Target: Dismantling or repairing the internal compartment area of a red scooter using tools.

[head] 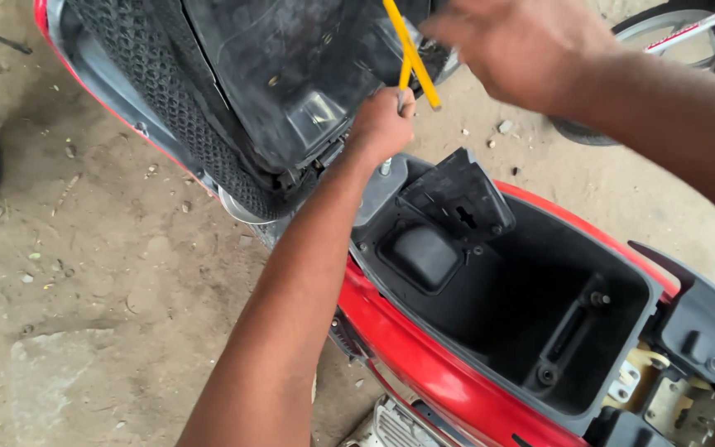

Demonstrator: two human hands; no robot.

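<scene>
Left hand: your left hand [382, 122] is fisted around the long yellow-handled tool [411, 56], at the seat hinge.
Right hand: your right hand [523, 45], blurred, fingers loosely spread, hovers just above the tool; contact unclear.
Seat: black raised scooter seat [233, 91], mesh-covered.
Storage: black plastic underseat bin [531, 306], red body panel [424, 356].
Floor: dusty concrete floor [109, 248].

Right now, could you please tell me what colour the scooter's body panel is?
Red, seen best in the head view: the body panel beside the open storage compartment.
</scene>
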